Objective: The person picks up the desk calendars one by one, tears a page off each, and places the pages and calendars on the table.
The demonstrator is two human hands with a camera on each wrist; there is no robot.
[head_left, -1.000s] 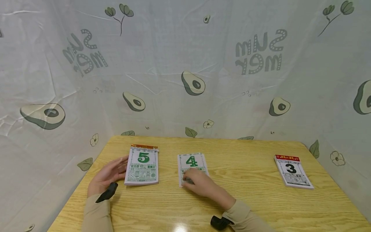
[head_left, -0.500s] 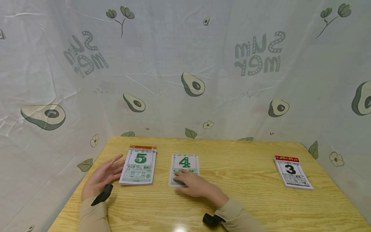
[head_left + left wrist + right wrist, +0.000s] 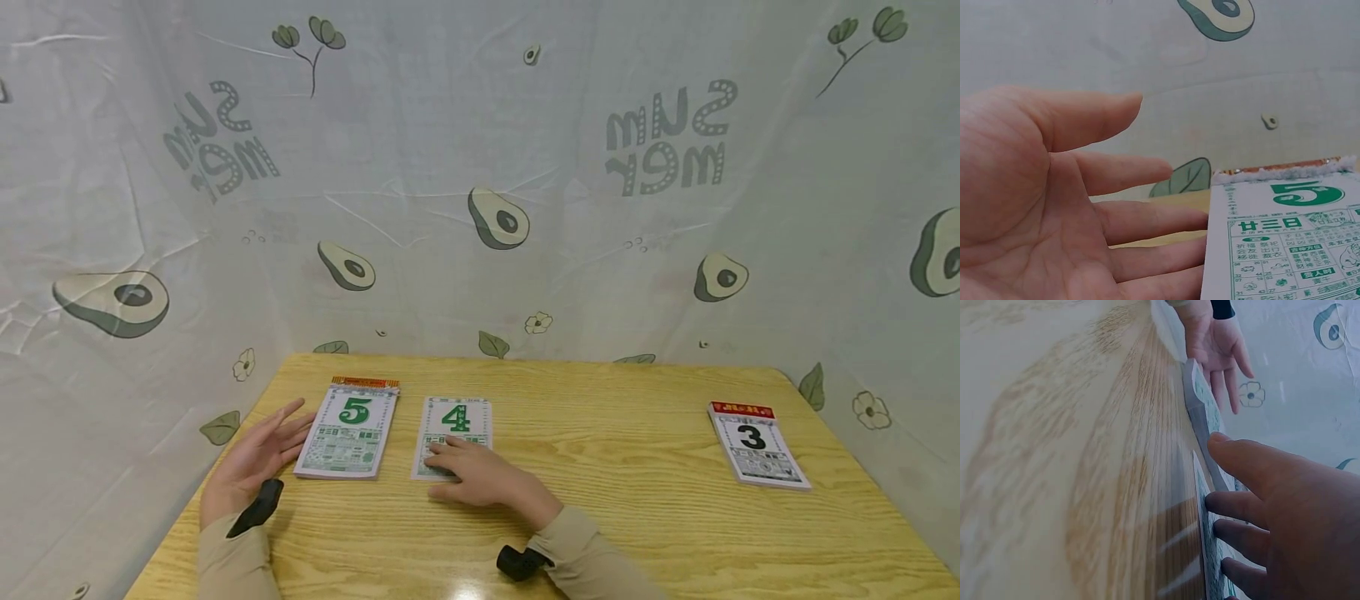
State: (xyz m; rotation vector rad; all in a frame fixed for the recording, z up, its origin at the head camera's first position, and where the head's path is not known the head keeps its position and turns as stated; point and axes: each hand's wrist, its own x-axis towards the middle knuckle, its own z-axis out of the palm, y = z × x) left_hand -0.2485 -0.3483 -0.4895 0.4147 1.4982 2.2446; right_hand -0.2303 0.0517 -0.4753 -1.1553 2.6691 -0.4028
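Note:
A thick tear-off calendar (image 3: 348, 429) with a green 5 and an orange strip along its top lies on the left of the table. Straight-fingered and palm turned inward, my left hand (image 3: 258, 458) has its fingertips at the calendar's left edge, as the left wrist view also shows. Just right of it lies a single calendar sheet (image 3: 455, 417) with a green 4. My right hand (image 3: 483, 477) rests its fingertips on the sheet's lower part, hiding some print. In the right wrist view these fingers (image 3: 1241, 534) are spread and touch the sheet's surface (image 3: 1211, 559).
Far to the right on the wooden table (image 3: 600, 433) lies a second tear-off calendar (image 3: 761, 450) with a black 3 and a red top strip. A white curtain (image 3: 420, 150) printed with avocados stands behind the table and along its sides.
The right hand and the sheet with the 4 have slid left. The calendar with the 5 and the left hand have shifted left too. The calendar with the 3 stays put.

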